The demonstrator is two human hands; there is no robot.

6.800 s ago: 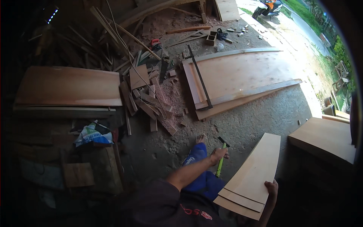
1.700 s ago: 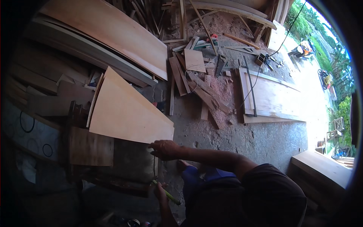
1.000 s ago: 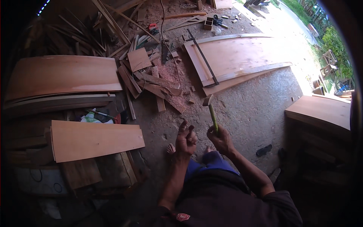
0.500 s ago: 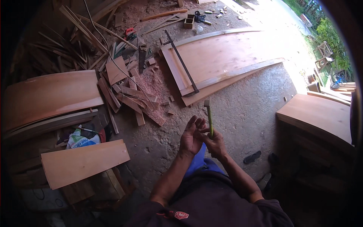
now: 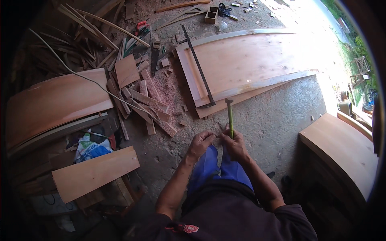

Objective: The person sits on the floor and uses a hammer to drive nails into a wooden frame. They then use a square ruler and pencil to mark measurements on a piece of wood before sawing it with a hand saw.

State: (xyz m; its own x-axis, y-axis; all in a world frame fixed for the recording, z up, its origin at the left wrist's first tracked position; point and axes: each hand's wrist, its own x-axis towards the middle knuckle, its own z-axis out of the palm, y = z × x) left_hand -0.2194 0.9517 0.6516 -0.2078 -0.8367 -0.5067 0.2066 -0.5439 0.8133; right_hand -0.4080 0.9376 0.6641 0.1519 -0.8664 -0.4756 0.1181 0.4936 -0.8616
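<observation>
My right hand (image 5: 236, 146) is closed round the yellow-green handle of a hammer (image 5: 230, 116), whose head points up and away from me. Close beside it, my left hand (image 5: 200, 144) has its fingers drawn together in a pinch; what they hold, if anything, is too small to make out. Both hands are held in front of my body, above my blue trousers. Beyond them a framed wooden panel (image 5: 249, 60) lies on the floor, with a long dark bar clamp (image 5: 198, 68) across its near-left end.
Wood offcuts (image 5: 148, 102) and shavings litter the floor ahead left, with a handsaw (image 5: 155, 58) among them. Boards (image 5: 96, 172) are stacked at left near a white-and-blue bag (image 5: 90, 148). A cable (image 5: 80, 75) crosses the left side. A wooden panel (image 5: 341, 148) stands at right.
My hands have drawn slightly apart, and the left fingers have gone from a cupped, upturned palm to a pinch. The hammer has moved a little right. My view has shifted slightly.
</observation>
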